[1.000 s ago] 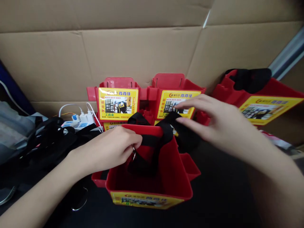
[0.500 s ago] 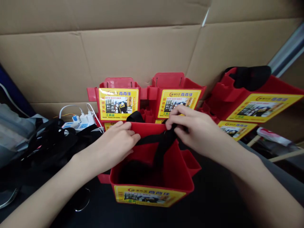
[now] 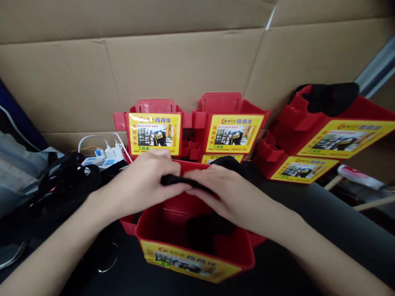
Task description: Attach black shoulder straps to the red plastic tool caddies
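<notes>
A red plastic tool box [image 3: 237, 242] with a yellow label on its front stands before me on the black table, its top facing up. Over its back part, a black strap [image 3: 182, 180] runs between my hands. My left hand [image 3: 154, 172] pinches the strap's left part between thumb and fingers. Close beside it, my right hand [image 3: 219, 185] is closed on the same strap, thumb below and fingers above. More black webbing lies inside the box, and another black loop shows behind my right hand. The box's rear slots are hidden by my hands.
Stacked red boxes [image 3: 154, 133] stand along the cardboard wall [image 3: 185, 70], with another stack [image 3: 339, 137] at the right holding black straps. A pile of black straps [image 3: 68, 176] lies at the left, near a white power strip [image 3: 101, 160] with plugs and cables.
My right hand has moved left and down, close to my left hand. The strap that hung into the box now stretches between both hands. The box has tilted slightly.
</notes>
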`<state>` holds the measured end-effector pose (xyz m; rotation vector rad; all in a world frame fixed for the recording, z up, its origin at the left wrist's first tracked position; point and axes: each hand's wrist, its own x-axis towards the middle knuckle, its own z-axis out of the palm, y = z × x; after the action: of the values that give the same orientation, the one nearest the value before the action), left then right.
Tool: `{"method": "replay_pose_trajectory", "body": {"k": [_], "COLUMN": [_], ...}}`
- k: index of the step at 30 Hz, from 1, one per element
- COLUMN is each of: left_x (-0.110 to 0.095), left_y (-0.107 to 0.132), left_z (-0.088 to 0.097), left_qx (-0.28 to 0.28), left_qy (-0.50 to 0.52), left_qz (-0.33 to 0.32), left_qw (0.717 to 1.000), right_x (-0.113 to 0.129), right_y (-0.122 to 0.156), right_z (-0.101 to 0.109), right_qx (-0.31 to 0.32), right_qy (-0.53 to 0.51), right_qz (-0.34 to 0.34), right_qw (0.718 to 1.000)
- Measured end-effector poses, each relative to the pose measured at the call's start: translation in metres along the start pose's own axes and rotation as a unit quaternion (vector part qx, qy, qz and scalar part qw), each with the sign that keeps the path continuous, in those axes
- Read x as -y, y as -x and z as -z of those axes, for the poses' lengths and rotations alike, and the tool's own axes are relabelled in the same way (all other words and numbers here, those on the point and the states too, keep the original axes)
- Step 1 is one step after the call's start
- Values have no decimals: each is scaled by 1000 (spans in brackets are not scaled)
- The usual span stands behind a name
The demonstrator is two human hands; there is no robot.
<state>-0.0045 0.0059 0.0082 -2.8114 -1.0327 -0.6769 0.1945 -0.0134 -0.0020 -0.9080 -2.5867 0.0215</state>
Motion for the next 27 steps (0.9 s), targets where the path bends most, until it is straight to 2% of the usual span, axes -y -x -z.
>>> {"method": "replay_pose_trajectory", "body": {"k": [2,5,7,9,11,14,17,19,22,24,27], "left_x": [11,21,18,8,-4,-14,-8,0,13,17,17], "left_y": [6,13,13,10,5,2,5,7,10,9,4], "left_z": [12,26,26,21,13,3,-1,0,3,3,2], "left_qx": [57,152,162,126,83,68,57,60,98,121,123], "left_qy": [-36,-30,-8,3,11,18,4,5,35,60,71], "left_qz": [20,-5,-33,-38,-35,-45,4,73,161,198,218], "left_qw": [998,988,986,991,996,997,998,996,982,971,966], "right_x": [-13,-31,-31,-21,-6,11,11,4,-8,-16,-30], "right_y": [1,6,8,8,5,0,-3,-2,2,4,6], "right_z": [7,23,30,28,17,-6,-20,-16,5,21,33], "right_qx": [90,199,237,225,161,65,55,61,104,141,146], "right_qy": [-35,-70,-82,-98,-107,-72,-26,-25,-95,-168,-283], "right_qz": [34,77,74,41,-20,-107,-126,-104,-10,60,121], "right_qw": [995,974,965,969,981,990,990,992,990,974,940]}}
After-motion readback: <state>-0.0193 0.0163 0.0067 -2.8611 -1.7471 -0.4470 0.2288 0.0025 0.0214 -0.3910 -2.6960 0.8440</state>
